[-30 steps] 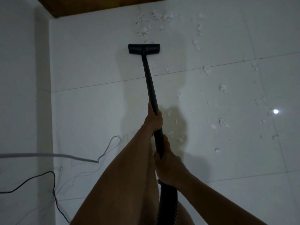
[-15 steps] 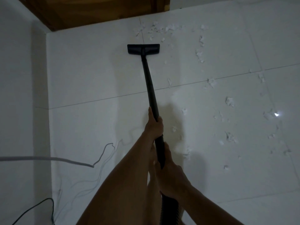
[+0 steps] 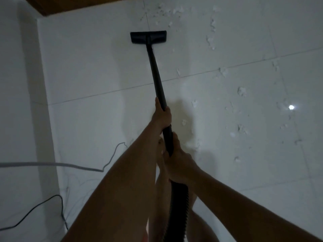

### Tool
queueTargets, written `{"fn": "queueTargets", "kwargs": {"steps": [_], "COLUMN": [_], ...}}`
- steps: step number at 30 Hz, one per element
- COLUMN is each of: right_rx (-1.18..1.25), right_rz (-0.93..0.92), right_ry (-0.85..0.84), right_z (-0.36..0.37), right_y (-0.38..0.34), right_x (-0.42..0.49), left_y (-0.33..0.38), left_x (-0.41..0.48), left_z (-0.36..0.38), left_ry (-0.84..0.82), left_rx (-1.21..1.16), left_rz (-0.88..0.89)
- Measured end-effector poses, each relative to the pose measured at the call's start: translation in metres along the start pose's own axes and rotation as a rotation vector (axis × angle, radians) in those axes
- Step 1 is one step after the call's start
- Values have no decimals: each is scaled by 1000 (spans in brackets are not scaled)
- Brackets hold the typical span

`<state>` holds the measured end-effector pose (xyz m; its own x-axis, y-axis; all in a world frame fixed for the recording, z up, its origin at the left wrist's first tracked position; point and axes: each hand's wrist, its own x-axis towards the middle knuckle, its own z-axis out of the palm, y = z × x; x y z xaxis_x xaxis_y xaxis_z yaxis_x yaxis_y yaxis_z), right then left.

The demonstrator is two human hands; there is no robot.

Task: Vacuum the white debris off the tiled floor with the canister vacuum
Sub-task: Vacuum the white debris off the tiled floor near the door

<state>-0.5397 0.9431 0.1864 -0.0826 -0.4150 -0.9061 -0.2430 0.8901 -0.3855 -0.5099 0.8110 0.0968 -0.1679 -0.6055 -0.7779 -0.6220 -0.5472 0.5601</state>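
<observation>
Pale tiled floor [image 3: 227, 172] – both hands, left hand [image 3: 161, 117] and right hand [image 3: 178, 163], closed round the wand [image 3: 155, 70], nozzle [image 3: 148, 37] near the far edge – next sweep, I judge, right into white debris [image 3: 242, 91]

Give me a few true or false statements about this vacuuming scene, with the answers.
1. Both hands grip the vacuum wand. True: left hand higher, right hand lower.
2. The floor nozzle is red. False: it is black.
3. Most white debris lies right of the wand. True.
4. The tiled floor left of the wand is covered in debris. False: it looks bare there.
5. The ribbed hose runs below the right hand. True.
</observation>
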Motion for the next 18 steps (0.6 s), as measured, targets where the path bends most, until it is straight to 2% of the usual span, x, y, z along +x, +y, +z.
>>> {"fn": "queueTargets", "kwargs": {"steps": [9,18], "right_rx": [-65,-33], "right_rz": [10,16], "right_ry": [-3,-19], "right_z": [5,7], "right_y": [27,16], "right_x": [-12,1], "left_y": [-21,-17], "left_x": [-14,2], "left_z": [18,8], "left_ry": [5,-1], "left_rx": [12,14], "left_rz": [1,-5]}}
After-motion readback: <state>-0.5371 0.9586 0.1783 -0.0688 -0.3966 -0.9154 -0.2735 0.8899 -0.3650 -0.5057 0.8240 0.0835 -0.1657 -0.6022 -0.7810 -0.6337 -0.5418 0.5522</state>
